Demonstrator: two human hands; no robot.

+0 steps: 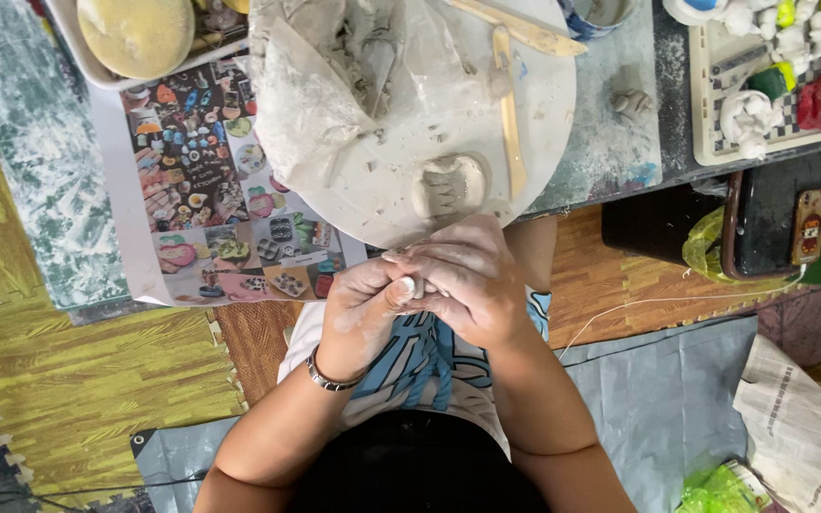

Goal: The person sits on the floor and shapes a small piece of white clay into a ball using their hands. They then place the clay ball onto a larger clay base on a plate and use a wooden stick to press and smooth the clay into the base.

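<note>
My left hand [361, 306] and my right hand [475, 277] are pressed together just below the round white work board [544, 104], both smeared with grey clay. A small pale lump of clay [410, 285] shows between the fingers, mostly hidden by them. A metal bracelet circles my left wrist. On the board lie a flattened clay piece with ridges [448, 185], a wooden modelling tool [507, 109] and a clay mass under clear plastic [334, 85].
A printed sheet of colourful pictures [211, 190] lies left of the board. A tray with a yellowish sponge [135, 33] sits top left. A tray of small figures [762, 85] stands top right. A black box [772, 223], green plastic and newspaper [800, 427] are at right.
</note>
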